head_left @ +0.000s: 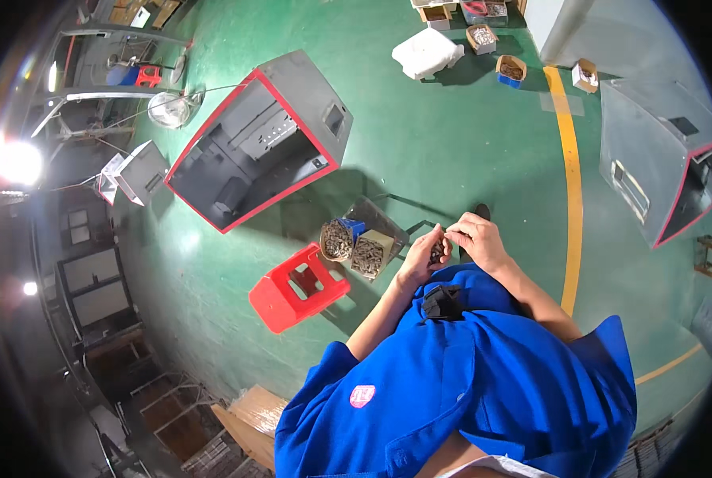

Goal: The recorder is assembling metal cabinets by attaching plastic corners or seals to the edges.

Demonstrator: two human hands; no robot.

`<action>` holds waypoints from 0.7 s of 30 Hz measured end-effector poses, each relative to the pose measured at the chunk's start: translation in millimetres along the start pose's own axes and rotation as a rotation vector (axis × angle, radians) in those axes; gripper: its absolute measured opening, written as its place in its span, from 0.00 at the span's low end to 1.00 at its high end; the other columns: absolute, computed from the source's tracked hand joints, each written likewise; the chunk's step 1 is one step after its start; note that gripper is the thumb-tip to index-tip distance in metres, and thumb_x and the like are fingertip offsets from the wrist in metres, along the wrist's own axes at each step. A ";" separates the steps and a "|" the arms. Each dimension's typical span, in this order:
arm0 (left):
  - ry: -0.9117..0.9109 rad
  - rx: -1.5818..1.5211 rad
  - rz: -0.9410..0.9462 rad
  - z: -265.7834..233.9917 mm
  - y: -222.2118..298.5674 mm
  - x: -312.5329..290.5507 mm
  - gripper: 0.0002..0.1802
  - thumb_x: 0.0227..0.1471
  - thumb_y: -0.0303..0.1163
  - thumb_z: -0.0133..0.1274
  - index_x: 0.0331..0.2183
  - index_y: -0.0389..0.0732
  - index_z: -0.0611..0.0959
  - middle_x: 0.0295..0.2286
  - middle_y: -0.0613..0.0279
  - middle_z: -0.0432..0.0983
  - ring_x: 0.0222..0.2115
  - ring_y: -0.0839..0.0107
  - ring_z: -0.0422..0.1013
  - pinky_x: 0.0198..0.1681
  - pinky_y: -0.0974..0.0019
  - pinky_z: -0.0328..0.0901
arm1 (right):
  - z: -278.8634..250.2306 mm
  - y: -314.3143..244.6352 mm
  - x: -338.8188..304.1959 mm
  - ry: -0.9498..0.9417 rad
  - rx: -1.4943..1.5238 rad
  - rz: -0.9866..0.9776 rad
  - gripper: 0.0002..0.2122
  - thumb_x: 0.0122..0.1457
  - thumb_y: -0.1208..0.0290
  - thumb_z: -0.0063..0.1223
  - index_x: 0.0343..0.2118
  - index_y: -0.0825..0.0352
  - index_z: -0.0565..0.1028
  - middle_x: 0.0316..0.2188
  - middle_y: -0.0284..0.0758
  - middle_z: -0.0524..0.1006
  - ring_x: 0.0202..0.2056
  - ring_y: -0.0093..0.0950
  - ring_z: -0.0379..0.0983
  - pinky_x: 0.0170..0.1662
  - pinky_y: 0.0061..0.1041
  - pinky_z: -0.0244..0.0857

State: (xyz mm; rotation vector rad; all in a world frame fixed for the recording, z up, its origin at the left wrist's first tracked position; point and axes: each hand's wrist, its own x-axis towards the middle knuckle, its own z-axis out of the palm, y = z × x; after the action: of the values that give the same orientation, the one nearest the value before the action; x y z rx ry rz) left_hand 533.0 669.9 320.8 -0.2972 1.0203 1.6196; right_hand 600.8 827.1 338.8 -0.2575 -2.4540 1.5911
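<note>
Close in front of my blue jacket (pixel 444 374), both hands are together. My left hand (pixel 418 261) is cupped around a handful of small dark metal parts (pixel 436 252), too small to name surely. Just beside it, my right hand (pixel 483 241) has its thumb and fingers pinched together; what they hold is too small to make out. To the left of my left hand stand two open boxes filled with small parts, a blue-edged one (pixel 337 240) and a cardboard one (pixel 369 255).
A red plastic stool (pixel 299 288) is left of the boxes. Beyond it lies a large grey metal cabinet (pixel 312 95) with red edges; a similar cabinet (pixel 651 151) stands far right. A white stool (pixel 428 54) and parts boxes (pixel 511 72) are ahead. A yellow line (pixel 567 183) crosses the green floor.
</note>
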 end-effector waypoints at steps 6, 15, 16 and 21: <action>0.121 -0.080 0.107 14.0 -4.7 15.8 0.16 0.57 0.44 0.43 0.26 0.43 0.73 0.17 0.66 0.68 0.14 0.79 0.61 0.11 0.79 0.50 | -10.4 22.1 29.2 -0.166 0.122 -0.087 0.06 0.49 0.69 0.55 0.26 0.66 0.76 0.22 0.35 0.72 0.25 0.33 0.71 0.28 0.28 0.65; 0.232 -0.076 0.226 3.6 22.3 32.7 0.13 0.57 0.41 0.42 0.31 0.42 0.73 0.19 0.72 0.65 0.17 0.85 0.59 0.18 0.82 0.52 | -12.6 14.4 73.9 -0.325 0.241 -0.027 0.08 0.48 0.70 0.53 0.29 0.68 0.73 0.28 0.40 0.74 0.31 0.37 0.72 0.35 0.31 0.65; 0.251 -0.066 0.210 11.6 30.4 37.1 0.13 0.57 0.42 0.43 0.31 0.44 0.73 0.19 0.72 0.65 0.17 0.85 0.59 0.18 0.82 0.52 | -16.2 12.6 76.3 -0.295 0.264 -0.022 0.08 0.48 0.70 0.53 0.29 0.68 0.73 0.28 0.40 0.74 0.30 0.37 0.72 0.35 0.32 0.65; -0.041 0.056 0.085 12.7 54.8 52.2 0.15 0.59 0.39 0.39 0.27 0.41 0.73 0.16 0.69 0.65 0.12 0.81 0.58 0.13 0.80 0.51 | -30.1 9.8 76.0 -0.185 0.109 0.001 0.06 0.51 0.71 0.51 0.27 0.69 0.71 0.25 0.38 0.73 0.27 0.33 0.73 0.32 0.29 0.66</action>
State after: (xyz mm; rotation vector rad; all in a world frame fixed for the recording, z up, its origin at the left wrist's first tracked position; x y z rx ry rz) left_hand 471.2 715.3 318.5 -0.1849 1.0573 1.6642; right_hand 535.8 876.8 347.7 -0.0988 -2.4869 1.8176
